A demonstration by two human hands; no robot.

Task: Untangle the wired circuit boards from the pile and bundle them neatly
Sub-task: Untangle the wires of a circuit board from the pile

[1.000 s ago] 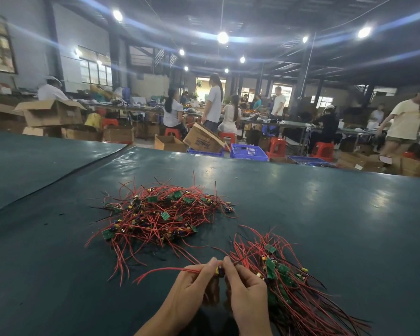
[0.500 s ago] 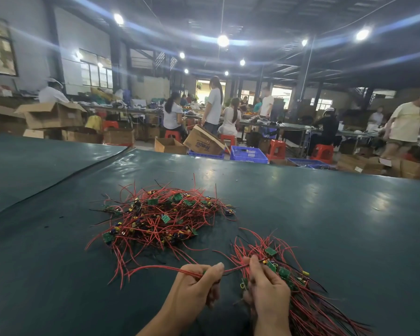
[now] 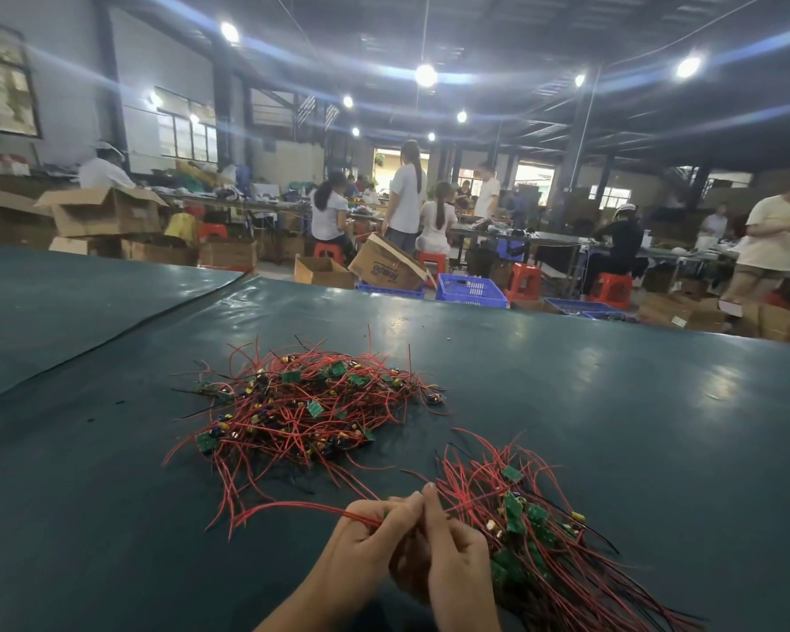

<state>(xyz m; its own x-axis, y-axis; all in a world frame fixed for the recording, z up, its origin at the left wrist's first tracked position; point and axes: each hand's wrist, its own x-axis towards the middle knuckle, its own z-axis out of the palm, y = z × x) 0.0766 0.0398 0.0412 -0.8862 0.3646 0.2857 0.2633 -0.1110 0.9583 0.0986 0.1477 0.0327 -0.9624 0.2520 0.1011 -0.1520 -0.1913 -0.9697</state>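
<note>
We pinch a thin red wire strand (image 3: 302,507) in left hand (image 3: 366,538) and right hand (image 3: 458,556) | strand trails left | red-wired green-board bundle (image 3: 543,540) just beside right hand

A tangled pile (image 3: 302,412) of red and black wires and small green circuit boards lay spread farther back. Nearer, to its right, a bundle (image 3: 537,535) lay with wires roughly parallel. Loose wires (image 3: 293,505) stretched leftward beside it.
</note>
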